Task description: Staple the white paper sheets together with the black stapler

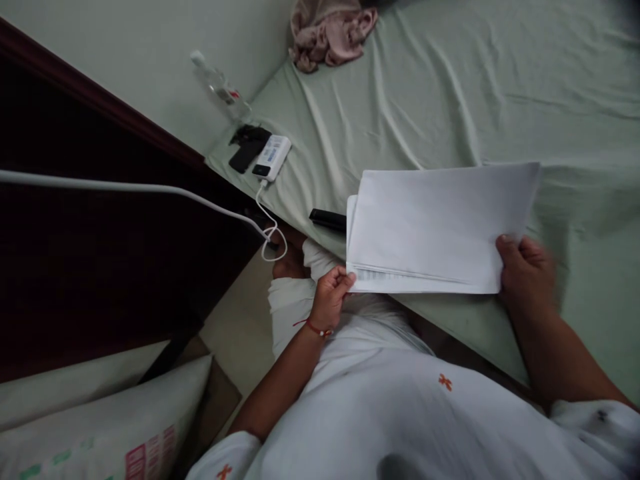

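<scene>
White papers (440, 220) pinched at both ends, over the edge of a green bedsheet (450, 87)

From my remote post, through the head camera, I had both of the wearer's hands in view. The left hand (331, 295) had its thumb and fingers pinching the lower left corner of the papers, and a red bracelet (319, 329) circled that wrist. The right hand (527, 270) gripped the right edge near the lower corner, thumb lying on top; its other fingers were partly blurred, and I could not make out how they all sat underneath. The papers formed an uneven stack, the top one askew, with a strip of faint print showing along the lower edge. I could not tell whether any part of the stack rested on the bed.

A black object (326, 218) ran out of sight behind the stack's left side. Farther off, a white block (273, 157) lay beside a dark flat item (245, 155), with a thin white cable (275, 255) plugged into its near end. Beyond them I saw a clear bottle (220, 83) close to the wall (150, 53), and a crumpled pinkish cloth (330, 37) on the bedsheet.
</scene>
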Available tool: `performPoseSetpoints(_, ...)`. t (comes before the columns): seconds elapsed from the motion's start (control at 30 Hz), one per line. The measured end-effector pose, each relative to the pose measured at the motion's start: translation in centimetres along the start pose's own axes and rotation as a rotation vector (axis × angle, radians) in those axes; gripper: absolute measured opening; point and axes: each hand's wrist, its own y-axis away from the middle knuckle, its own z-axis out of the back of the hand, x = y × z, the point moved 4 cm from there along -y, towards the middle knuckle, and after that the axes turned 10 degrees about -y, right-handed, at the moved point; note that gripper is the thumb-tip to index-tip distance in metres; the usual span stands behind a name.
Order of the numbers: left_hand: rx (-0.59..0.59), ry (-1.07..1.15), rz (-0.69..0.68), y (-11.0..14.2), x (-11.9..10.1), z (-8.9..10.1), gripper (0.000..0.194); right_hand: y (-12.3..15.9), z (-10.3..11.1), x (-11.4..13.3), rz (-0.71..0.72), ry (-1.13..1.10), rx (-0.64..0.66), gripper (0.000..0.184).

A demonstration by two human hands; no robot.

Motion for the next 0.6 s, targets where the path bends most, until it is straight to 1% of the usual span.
performPoseSetpoints(0.1, -0.039, -0.078, -0.026, 0.0, 0.2, 0.2, 0.066, 0.1, -0.1, 0.0, -0.027, -0.039, -0.016, 0.038)
performPoseSetpoints(0.2, -0.046, -0.096, -0.023, -0.1, 0.7, 0.1, 0.067, 0.2, -0.5, 0.4, -0.055, -0.092, -0.023, 0.039)
performPoseSetpoints(0.43, -0.006, 0.022, -0.032, -0.2, 1.0, 0.0, 0.060, 0.1, -0.7, 0.5, -0.077, -0.185, -0.060, 0.038)
performPoseSetpoints(0.6, -0.026, -0.026, -0.055, 0.0, 0.7, 0.1, 0.056, 0.2, -0.7, 0.6, -0.064, -0.174, -0.050, 0.034)
